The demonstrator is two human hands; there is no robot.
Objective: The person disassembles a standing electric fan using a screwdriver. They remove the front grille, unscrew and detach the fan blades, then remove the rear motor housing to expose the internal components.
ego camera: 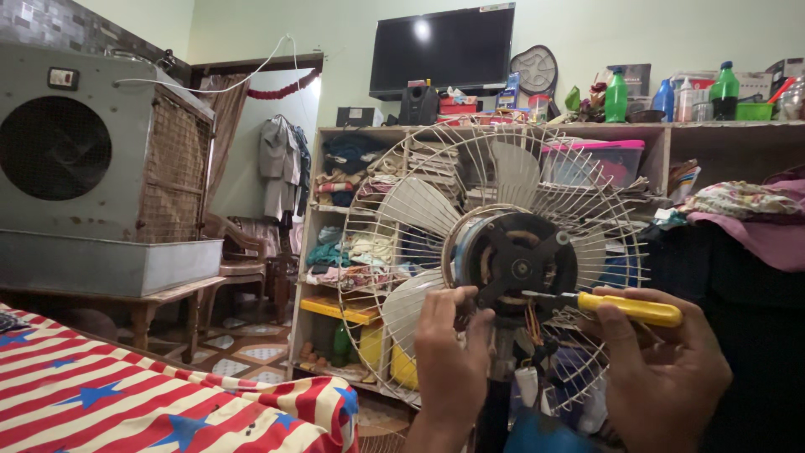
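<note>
Fan motor (513, 267), round and dark with its rear cover off, stands upright near the middle of the view on a stand (501, 369), its back toward the camera and its shaft axis running away toward the shelves; a black cross-shaped bracket spans the exposed back, and orange wires hang just below it. Around the motor sits the wire guard (394, 210), a pale round cage facing away from the camera, with grey blades (419, 205) showing through its spokes. The right hand (662, 369) is curled closed around a screwdriver (616, 307) with a yellow handle; the tool's long axis lies nearly level, handle to the right, thin metal shaft pointing left, and its tip reaches the right edge of the motor's back just below the bracket. The left hand (449, 352) is raised on the left of the stand, fingers loosely bent and close together, fingertips resting against the lower left rim of the motor; whether they pinch anything there cannot be told. Behind the fan, wooden shelves (323, 210) hold folded clothes, with bottles and a dark flat screen (443, 49) above. On the left a large grey air cooler (92, 168) sits on a low wooden bench (159, 300), well apart from the fan. A cloth with red and white stripes and blue stars (151, 394) fills the lower left corner.
</note>
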